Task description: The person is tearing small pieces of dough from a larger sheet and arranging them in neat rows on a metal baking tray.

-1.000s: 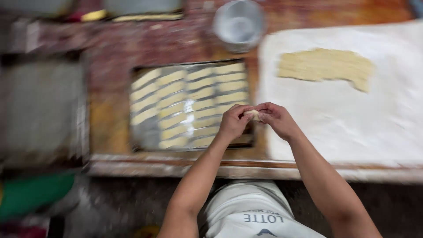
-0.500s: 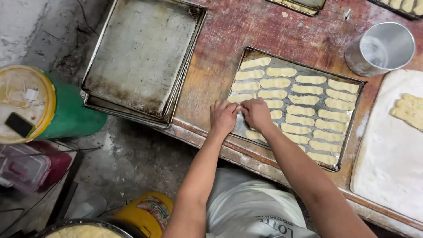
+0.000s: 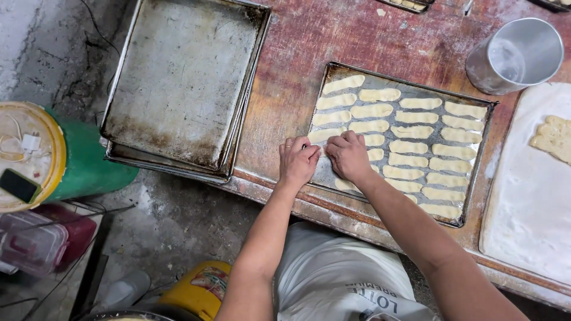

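Head view looks down on the left hand [image 3: 297,160] and the right hand [image 3: 348,156], which meet side by side at the near left corner of a baking tray [image 3: 476,163], fingers curled down onto a dough piece that is mostly hidden under them, so I cannot tell if they pinch it or only press it. Beyond and to the right of the hands, shaped dough strips [image 3: 410,132] lie in rows on the tray. Left of the hands are stacked empty trays [image 3: 178,83], and far right a metal cup [image 3: 514,56] and a floured board [image 3: 523,220].
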